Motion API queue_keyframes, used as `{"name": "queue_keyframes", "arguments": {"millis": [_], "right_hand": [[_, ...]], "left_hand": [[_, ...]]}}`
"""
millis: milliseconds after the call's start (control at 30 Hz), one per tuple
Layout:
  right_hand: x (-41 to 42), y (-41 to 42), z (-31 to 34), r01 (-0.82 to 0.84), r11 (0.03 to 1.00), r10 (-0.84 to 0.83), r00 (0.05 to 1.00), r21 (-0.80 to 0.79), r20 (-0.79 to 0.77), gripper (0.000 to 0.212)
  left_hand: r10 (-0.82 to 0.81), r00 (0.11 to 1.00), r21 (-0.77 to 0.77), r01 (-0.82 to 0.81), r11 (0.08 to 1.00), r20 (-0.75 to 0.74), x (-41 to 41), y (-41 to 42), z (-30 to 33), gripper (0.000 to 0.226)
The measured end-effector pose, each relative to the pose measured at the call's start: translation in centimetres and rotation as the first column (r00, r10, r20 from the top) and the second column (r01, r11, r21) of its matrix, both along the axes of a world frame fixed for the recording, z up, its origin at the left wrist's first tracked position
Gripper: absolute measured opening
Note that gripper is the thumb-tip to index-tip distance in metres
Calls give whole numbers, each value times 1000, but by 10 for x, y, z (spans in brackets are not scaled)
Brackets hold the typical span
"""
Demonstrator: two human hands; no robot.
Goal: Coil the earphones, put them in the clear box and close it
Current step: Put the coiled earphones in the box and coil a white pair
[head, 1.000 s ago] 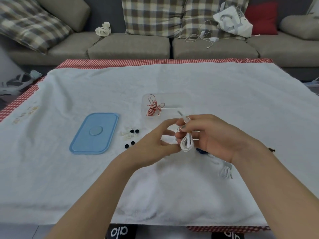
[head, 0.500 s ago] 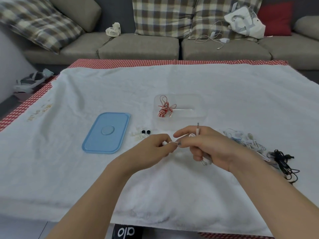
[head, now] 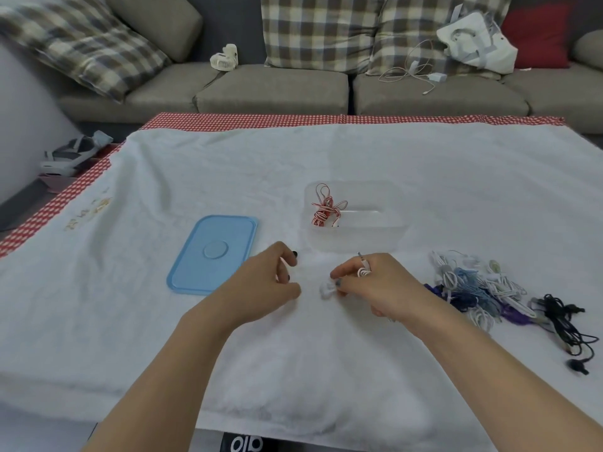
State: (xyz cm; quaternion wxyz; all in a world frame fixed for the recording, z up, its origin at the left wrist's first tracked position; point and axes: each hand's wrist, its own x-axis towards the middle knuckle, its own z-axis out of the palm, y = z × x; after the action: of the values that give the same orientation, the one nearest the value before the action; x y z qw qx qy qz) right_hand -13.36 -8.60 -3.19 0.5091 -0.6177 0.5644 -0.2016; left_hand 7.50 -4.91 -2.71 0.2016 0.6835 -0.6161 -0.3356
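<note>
White earphones (head: 329, 290) in my right hand (head: 375, 288), white towel (head: 326, 370) under both hands. Box (head: 391, 236) clear; coil inside it red and white striped (head: 323, 210). Lid (head: 212, 254) light blue. Pile to my right: white, pale blue, purple cords (head: 473, 288), then a black one (head: 561, 318). Tablecloth (head: 228, 120) edge red with small white checks. Sofa (head: 277, 89) grey-brown; cushions (head: 319, 31) brown, cream and grey plaid; one cushion plain red (head: 538, 34).

White earphones (head: 361, 275) coiled in right hand (head: 375, 287) — clear box (head: 355, 238) open.
</note>
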Motion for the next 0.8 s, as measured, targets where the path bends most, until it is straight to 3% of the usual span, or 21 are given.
{"name": "queue_keyframes", "arguments": {"millis": [67, 133, 200, 433, 533, 600, 800], "right_hand": [[4, -1, -6, -76, 991, 55, 982, -111, -179, 15], [6, 0, -8, -102, 984, 62, 966, -148, -252, 9], [7, 0, -8, -109, 980, 61, 961, -165, -270, 2], [14, 2, -8, -149, 958, 52, 931, -246, -362, 12], [13, 3, -5, -145, 951, 54, 947, -274, -317, 8], [13, 6, -3, -168, 942, 75, 949, -289, -306, 21], [20, 12, -11, -388, 820, 118, 834, -420, -539, 17]], "left_hand": [[96, 992, -94, -89, 992, 76, 10, -3, -9, 24], [159, 978, -146, -140, 979, 132, 13, -7, -18, 23], [176, 968, -169, -145, 975, 182, 12, -11, -24, 22], [243, 943, -235, -189, 953, 228, 6, -20, -31, 12], [236, 940, -240, -177, 955, 245, 2, -21, -30, 9], [237, 937, -238, -176, 955, 258, 0, -22, -30, 7], [232, 967, -276, -196, 941, 103, -3, -21, -21, 6]]}}
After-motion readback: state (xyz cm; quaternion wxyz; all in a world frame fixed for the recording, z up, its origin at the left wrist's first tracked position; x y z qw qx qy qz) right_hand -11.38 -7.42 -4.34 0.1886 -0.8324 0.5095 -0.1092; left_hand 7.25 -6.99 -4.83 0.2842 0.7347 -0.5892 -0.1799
